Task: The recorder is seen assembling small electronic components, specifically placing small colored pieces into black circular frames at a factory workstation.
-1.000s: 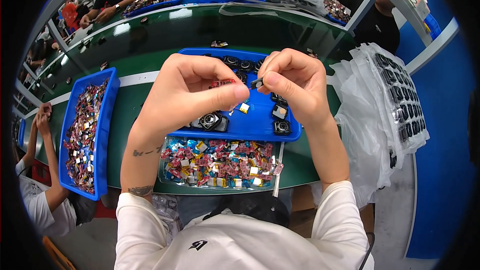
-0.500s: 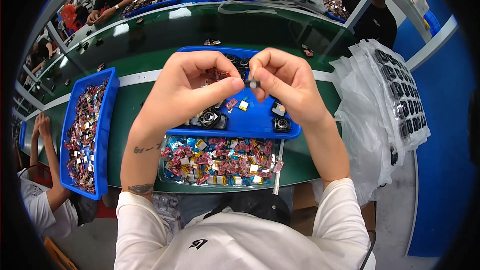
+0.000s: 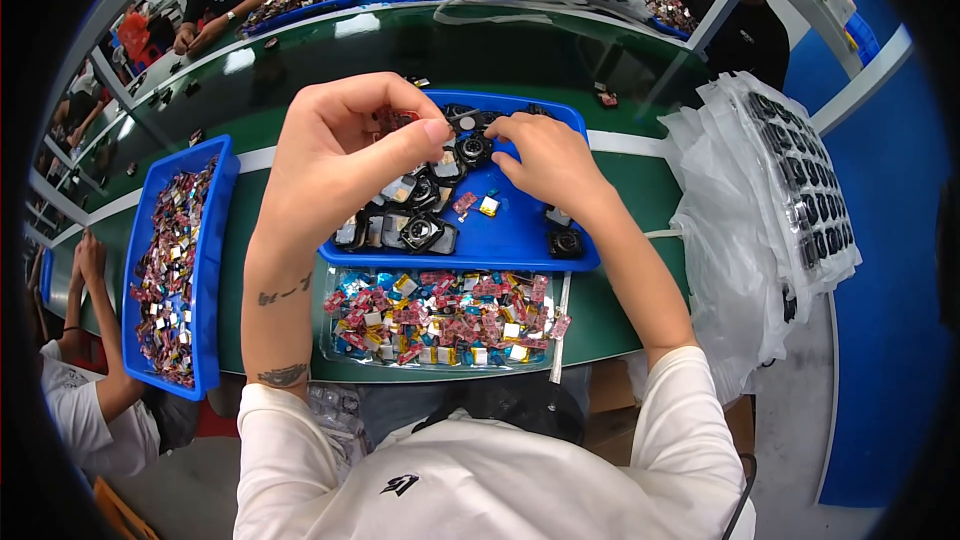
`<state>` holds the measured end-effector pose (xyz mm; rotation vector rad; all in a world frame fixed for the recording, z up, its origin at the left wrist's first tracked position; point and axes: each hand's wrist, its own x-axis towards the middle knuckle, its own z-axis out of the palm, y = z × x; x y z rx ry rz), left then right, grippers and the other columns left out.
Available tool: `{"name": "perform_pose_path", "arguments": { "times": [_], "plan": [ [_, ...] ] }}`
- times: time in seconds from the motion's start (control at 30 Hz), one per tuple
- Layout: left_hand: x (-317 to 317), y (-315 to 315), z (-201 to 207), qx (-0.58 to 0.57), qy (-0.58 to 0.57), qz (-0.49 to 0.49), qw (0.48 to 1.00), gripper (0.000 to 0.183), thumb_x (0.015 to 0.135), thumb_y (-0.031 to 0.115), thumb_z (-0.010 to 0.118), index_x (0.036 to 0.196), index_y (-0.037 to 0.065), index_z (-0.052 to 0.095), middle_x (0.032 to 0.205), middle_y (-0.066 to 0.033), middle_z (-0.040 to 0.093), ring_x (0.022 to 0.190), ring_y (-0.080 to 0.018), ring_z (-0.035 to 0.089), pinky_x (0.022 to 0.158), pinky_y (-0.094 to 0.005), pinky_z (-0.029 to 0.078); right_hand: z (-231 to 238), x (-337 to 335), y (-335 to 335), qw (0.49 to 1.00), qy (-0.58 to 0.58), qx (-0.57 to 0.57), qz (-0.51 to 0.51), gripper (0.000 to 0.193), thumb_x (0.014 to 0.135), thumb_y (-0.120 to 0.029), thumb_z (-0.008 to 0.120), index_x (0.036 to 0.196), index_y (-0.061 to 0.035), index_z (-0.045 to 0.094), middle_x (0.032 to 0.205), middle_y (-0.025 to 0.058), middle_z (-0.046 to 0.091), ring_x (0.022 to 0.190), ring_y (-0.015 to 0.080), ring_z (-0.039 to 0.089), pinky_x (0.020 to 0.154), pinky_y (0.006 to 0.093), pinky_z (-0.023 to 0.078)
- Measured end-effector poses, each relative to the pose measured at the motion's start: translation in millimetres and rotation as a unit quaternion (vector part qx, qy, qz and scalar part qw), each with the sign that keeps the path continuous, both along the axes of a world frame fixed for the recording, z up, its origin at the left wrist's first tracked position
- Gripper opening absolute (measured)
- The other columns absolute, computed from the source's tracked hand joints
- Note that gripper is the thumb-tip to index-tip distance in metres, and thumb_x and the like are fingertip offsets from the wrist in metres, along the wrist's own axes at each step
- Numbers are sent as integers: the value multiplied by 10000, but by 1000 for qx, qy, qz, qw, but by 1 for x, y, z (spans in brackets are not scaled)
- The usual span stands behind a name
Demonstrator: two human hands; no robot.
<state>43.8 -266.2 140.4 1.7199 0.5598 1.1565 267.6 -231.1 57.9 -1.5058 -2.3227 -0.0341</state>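
So it's a green workbench (image 3: 620,180) with a white stripe. A blue tray (image 3: 520,240) of black parts sits mid-bench, a clear tray (image 3: 332,340) of pink and blue bits at the near edge, another long blue bin (image 3: 208,270) toward the left end, bagged stacks (image 3: 790,190) off the right end.

Bright, even overhead light; colours saturated. White glare streaks on glossy green counter (image 3: 300,90) at upper left. Soft short shadows under hands (image 3: 350,155) on blue tray (image 3: 520,240). Strong fisheye: straight edges bow toward rim, black vignette rings frame. Centre sharp; periphery compressed, slightly soft. Clear bags (image 3: 760,210) at right reflect highlights.
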Motion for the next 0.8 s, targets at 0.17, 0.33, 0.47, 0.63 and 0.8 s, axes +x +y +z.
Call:
{"name": "perform_pose_path", "arguments": {
  "times": [0.17,0.33,0.47,0.63,0.8],
  "plan": [
    [-3,0,4,-6,22,-4,1000,112,822,85,661,843,-24,641,748,-6,606,692,-38,546,614,-171,434,-9,-4,20,994,17,-59,90,293,749,-159,662,1035,-96,636,1044,51,631,1015,261,554,864,387,468],
    [-7,5,1,11,6,-6,1000,133,828,110,669,862,-17,646,746,-2,605,692,-25,535,602,-163,419,-10,2,34,988,112,3,109,222,765,-73,625,984,-56,654,911,70,664,857,222,618,754,344,492],
    [-9,12,-5,22,24,20,999,117,811,100,674,845,-10,653,778,-6,611,662,-16,513,574,-158,396,9,-3,20,856,476,-185,81,178,834,-81,609,998,-22,642,849,38,657,733,59,589,591,211,465],
    [1,15,-12,62,10,93,994,115,781,75,667,762,-38,661,947,-47,645,601,-3,467,529,-161,370,40,-14,-1,782,582,-195,106,198,845,-74,601,1035,-22,620,862,34,656,752,72,604,632,208,502],
    [8,13,-14,65,13,120,991,127,772,83,669,764,-44,668,1017,-77,649,583,0,456,526,-164,373,47,-26,-16,767,604,-169,138,132,826,-25,613,952,11,590,851,59,659,741,90,628,635,222,528]
  ]
}}
